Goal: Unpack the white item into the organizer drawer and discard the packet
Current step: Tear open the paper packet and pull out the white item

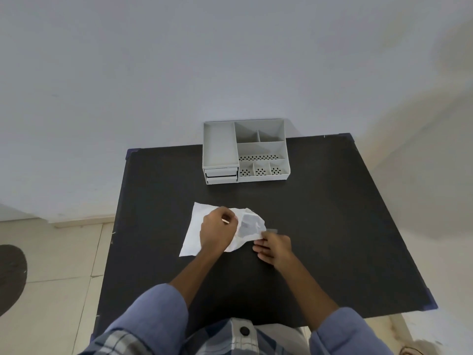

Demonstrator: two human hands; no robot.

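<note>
On the black worktop (320,226), mid-surface, I pin the white packet (194,234) under my left hand (217,231), my right hand (275,248) pinching its torn end; the organizer (245,152) waits at the far edge. Pulling hard could fling the item out.

A flat square tabletop (320,226) stands against the wall (179,73). The compartmented plastic organizer (247,152) sits on its far edge, two shut drawers (221,175) stacked at its front left. Nearer, at mid-table, lies the crumpled paper packet (217,229) (left hand (217,230) on it, right hand (275,245) at its right edge).
</note>
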